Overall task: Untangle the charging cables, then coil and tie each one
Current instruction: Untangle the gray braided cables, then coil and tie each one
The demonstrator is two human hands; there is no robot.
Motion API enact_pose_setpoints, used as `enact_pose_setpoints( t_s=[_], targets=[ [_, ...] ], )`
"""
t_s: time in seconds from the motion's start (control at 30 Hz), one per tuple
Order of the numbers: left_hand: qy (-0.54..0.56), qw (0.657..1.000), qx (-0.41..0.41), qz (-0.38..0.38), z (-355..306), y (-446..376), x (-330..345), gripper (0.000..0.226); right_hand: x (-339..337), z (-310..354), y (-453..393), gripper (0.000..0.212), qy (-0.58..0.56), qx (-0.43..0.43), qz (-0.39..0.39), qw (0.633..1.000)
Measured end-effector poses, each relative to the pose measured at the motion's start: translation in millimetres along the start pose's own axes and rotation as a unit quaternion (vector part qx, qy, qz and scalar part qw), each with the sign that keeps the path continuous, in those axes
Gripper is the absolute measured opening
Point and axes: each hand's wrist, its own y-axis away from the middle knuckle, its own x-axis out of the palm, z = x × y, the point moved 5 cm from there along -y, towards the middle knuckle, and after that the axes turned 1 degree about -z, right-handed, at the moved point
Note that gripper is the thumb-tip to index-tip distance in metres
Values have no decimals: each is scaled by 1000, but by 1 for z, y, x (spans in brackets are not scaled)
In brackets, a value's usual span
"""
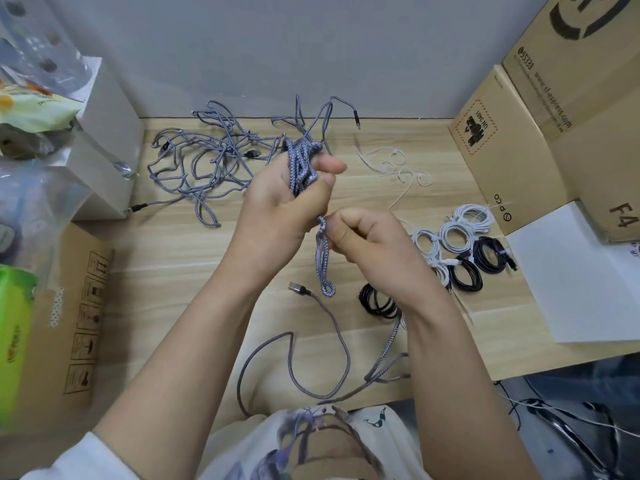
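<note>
My left hand grips a bundle of grey braided cable folded into loops, held upright above the wooden table. My right hand pinches the same bundle lower down, where its loops hang toward the table. A loose grey cable with a USB plug trails over the front edge toward my lap. A tangled heap of grey cables lies at the back left. Coiled white cables and coiled black cables sit tied at the right.
White cable ties lie at the back right. Cardboard boxes stand on the right, with a white sheet beside them. A cardboard box, a white box and plastic bags crowd the left.
</note>
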Motion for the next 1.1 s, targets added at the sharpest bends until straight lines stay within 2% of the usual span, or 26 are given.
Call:
enact_pose_setpoints(
  t_s=[0.13, 0.3, 0.37, 0.47, 0.7, 0.8, 0.87, 0.97, 1.03, 1.07, 1.1],
  targets=[
    [-21, 998, 21, -60, 5, 0, -7, 25, 13, 4, 1, 35, -38, -19, 45, 998],
    [-38, 996, 24, -76, 6, 3, -10, 21, 23, 5, 7, 28, -120, -24, 97, 988],
    [-34, 995, 15, -95, 7, 0, -14, 18, 25, 6, 11, 22, -154, -43, 136, 978],
    [-40, 991, 20, -130, 8, -5, -22, 15, 34, 6, 18, 28, -195, -39, 182, 963],
    [-154, 969, 27, -191, 22, -9, -37, 19, 56, 25, 29, 17, -348, -77, 210, 910],
    [-178, 968, 4, -178, 30, -10, -49, 15, 44, 33, 27, 13, -412, -52, 170, 893],
    [-162, 977, -25, -137, 34, -13, -53, 18, 24, 33, 24, 21, -369, -26, 84, 925],
    [-132, 988, -74, -39, 38, -10, -47, 26, -4, 33, 22, 34, -254, -26, -55, 965],
    [-104, 990, -84, 36, 38, -6, -40, 14, -14, 35, 21, 38, -227, -35, -110, 967],
    [-88, 990, -86, 74, 38, -4, -37, 16, -18, 35, 20, 39, -227, -35, -132, 964],
    [-73, 987, -85, 114, 38, -2, -34, 28, -21, 34, 20, 39, -234, -33, -150, 960]
  ],
)
